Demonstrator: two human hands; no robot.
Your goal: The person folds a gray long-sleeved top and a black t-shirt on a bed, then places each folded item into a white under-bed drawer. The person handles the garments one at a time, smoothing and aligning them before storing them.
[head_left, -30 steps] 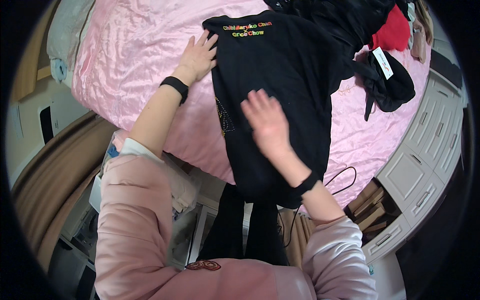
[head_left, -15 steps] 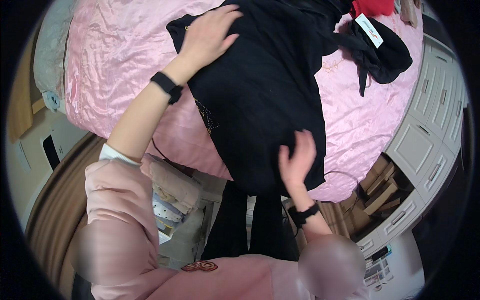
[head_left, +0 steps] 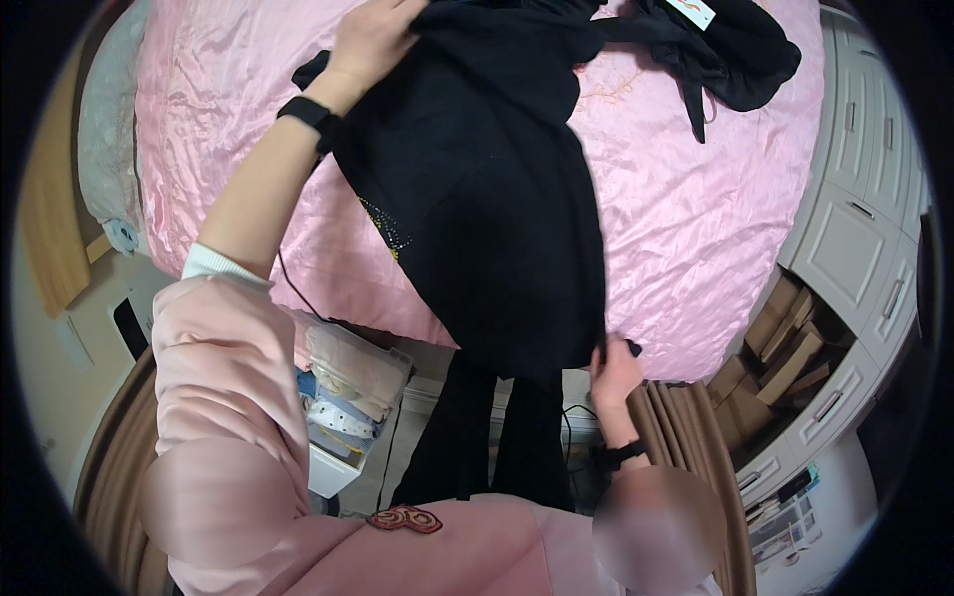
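A black garment (head_left: 487, 189) is spread over the pink satin bedspread (head_left: 686, 258), its lower edge hanging at the bed's near side. Small beads or studs form a patch (head_left: 386, 230) on its left edge. At the garment's far left part, my left hand (head_left: 376, 42) is closed with the cloth bunched in its fingers. My right hand (head_left: 616, 372) grips the near right corner, where a bit of black fabric shows beside the fingers. Both wrists wear black bands. Which kind of garment it is, I cannot tell.
Another black clothing item (head_left: 740, 50) with a white tag (head_left: 693, 12) lies at the far right of the bed. A white bin of folded clothes (head_left: 343, 417) stands below the bed's near edge. Pale drawer cabinets (head_left: 845, 228) line the right, with cardboard boxes (head_left: 785, 343) in an open section.
My left hand has gone from lying flat to grasping the cloth. My right hand moved down and right to the corner and closed on it. The garment's right edge shifted left.
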